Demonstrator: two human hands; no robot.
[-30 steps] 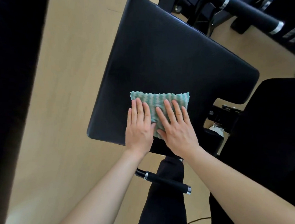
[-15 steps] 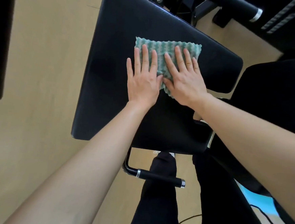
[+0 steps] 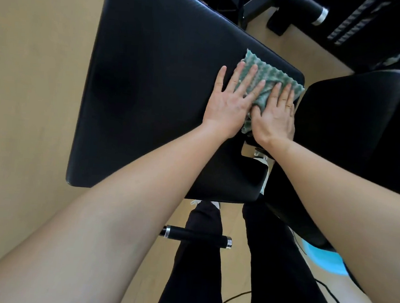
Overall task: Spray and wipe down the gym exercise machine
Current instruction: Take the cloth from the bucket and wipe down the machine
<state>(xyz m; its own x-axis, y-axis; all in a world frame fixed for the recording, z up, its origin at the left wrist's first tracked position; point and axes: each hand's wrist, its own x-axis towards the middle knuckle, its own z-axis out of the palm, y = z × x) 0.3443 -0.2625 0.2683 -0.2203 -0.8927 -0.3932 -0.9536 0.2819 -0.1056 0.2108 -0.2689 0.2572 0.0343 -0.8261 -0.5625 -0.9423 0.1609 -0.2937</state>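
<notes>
The left hand (image 3: 229,101) lies flat, fingers straight and spread. Its middle fingers press the near-left part of a green, wavy-textured wiping cloth (image 3: 270,76), and its outer finger rests on bare padding. The right hand (image 3: 275,114) is just beside it, also flat with straight fingers, bearing down on the cloth's right part. Neither hand curls round anything; both hold the cloth only by downward pressure.

Between the two hands the cloth is bunched into a fold. It sits at the far right corner of the black, smooth-skinned rectangular seat pad (image 3: 151,87), its right edge reaching the pad's rim.

The cloth looks light, soft and limp, so it will likely crumple rather than slide unless the palms cover most of it. Pressing on its middle should serve better than pinching an edge. The pad appears cushioned, fixed to the frame, and probably slick where sprayed.

A second black pad (image 3: 363,128) stands to the right, and a chrome-capped black handle bar (image 3: 196,236) lies below, above the tan floor (image 3: 31,90).
</notes>
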